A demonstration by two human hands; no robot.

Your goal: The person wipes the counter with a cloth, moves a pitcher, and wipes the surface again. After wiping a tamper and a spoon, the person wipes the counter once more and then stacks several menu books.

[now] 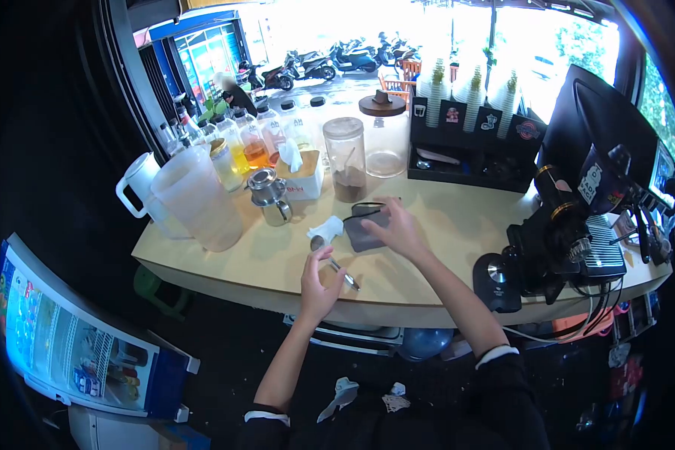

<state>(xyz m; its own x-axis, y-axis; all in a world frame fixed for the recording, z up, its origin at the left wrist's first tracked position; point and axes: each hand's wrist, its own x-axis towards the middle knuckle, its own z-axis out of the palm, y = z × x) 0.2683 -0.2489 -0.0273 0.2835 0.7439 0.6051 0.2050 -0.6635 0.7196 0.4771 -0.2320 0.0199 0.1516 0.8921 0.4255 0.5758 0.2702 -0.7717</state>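
My left hand [321,286] hovers at the table's front with thumb and fingers apart, right beside a metal spoon [350,281]. The spoon lies diagonally, its rounded end [317,242] near a crumpled white tissue [327,228]. My right hand [399,231] reaches over a dark grey flat pouch or cloth [366,238], thumb and index finger spread. Thin dark-framed eyeglasses [366,206] rest at the pouch's far edge, with my right fingertips right at them. Behind, a lidded clear jar [344,169] holds brown powder. A metal drip filter [263,184] sits on a small steel cup [277,213].
A large translucent pitcher [199,202], a tissue box [301,182] and several bottles [253,142] stand left. A wooden-lidded jar [385,139] and a black cup organizer [465,161] are behind. A black coffee machine [536,259] occupies the right. A person [238,96] is outside.
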